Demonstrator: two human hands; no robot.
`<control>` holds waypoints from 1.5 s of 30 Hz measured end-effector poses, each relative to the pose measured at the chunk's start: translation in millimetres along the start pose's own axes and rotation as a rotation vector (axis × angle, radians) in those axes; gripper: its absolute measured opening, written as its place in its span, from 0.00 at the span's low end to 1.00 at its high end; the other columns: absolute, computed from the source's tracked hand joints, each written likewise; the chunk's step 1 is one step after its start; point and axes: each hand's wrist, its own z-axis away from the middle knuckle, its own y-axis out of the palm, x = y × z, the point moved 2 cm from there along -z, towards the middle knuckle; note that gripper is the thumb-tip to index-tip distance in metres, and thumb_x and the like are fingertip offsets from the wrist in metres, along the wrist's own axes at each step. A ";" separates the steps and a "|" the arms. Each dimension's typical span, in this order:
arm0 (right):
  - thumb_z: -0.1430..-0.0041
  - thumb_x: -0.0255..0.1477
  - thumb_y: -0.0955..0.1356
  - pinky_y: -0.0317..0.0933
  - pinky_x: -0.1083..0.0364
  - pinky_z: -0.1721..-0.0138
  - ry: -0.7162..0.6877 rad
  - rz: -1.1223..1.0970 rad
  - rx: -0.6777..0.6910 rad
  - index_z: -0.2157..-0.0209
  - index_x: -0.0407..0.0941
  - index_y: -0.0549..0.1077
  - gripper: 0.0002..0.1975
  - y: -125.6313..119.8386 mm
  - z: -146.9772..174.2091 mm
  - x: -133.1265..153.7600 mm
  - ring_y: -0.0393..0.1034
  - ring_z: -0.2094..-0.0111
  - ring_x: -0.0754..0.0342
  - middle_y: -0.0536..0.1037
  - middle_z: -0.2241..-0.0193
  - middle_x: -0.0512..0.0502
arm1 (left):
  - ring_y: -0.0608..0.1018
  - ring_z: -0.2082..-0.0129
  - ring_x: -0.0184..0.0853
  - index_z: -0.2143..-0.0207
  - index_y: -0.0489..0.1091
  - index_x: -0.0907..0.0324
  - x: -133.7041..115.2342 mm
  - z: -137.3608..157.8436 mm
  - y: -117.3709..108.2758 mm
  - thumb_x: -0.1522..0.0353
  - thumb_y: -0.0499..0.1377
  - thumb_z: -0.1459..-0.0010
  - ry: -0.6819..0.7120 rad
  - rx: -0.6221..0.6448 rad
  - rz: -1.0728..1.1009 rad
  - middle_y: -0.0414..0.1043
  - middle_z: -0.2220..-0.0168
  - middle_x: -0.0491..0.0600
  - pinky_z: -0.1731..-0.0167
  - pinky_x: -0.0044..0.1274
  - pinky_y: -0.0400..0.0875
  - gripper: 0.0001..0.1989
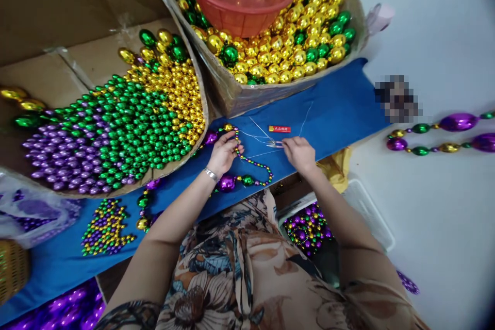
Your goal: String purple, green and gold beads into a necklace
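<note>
My left hand (223,153), with a metal watch band at the wrist, is closed on a string of small purple, green and gold beads (260,165). The string curves down to larger beads, among them a purple ball (226,183). My right hand (300,155) pinches small scissors (274,143), their blades pointing left toward my left hand. Thin white thread (258,154) runs between the hands and loops over the blue cloth. Just above the scissors lies a small red packet or lighter (280,129); its kind is unclear.
A cardboard box (204,87) of small beads stands left. Behind, another box (240,100) holds large gold and green beads and a red basket (240,5). Loose mixed beads (106,227) lie on the blue cloth (336,108). A large-bead necklace (448,134) is at right.
</note>
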 end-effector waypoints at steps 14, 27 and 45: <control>0.31 0.34 0.59 0.53 0.49 0.57 -0.145 0.215 0.072 0.58 0.46 0.78 0.17 -12.7 -13.5 -15.6 0.62 0.57 0.47 0.76 0.58 0.39 | 0.78 0.68 0.31 0.63 0.72 0.59 3.3 -0.3 -7.1 0.71 0.68 0.51 0.036 0.088 -0.043 0.75 0.67 0.46 0.59 0.29 0.71 0.12; 0.31 0.40 0.57 0.64 0.51 0.54 -0.039 -0.470 -0.068 0.51 0.44 0.71 0.19 -37.4 -10.4 1.8 0.73 0.56 0.49 0.78 0.56 0.39 | 0.79 0.62 0.32 0.56 0.75 0.57 3.6 -0.7 -7.3 0.78 0.68 0.56 0.041 0.128 -0.039 0.77 0.61 0.48 0.51 0.29 0.71 0.21; 0.40 0.40 0.67 0.63 0.54 0.62 0.068 -1.007 0.231 0.51 0.47 0.71 0.17 20.4 -56.4 86.8 0.72 0.66 0.54 0.79 0.66 0.49 | 0.81 0.65 0.33 0.57 0.71 0.59 8.1 7.1 -10.4 0.68 0.72 0.57 0.055 0.145 -0.069 0.78 0.65 0.48 0.61 0.26 0.73 0.23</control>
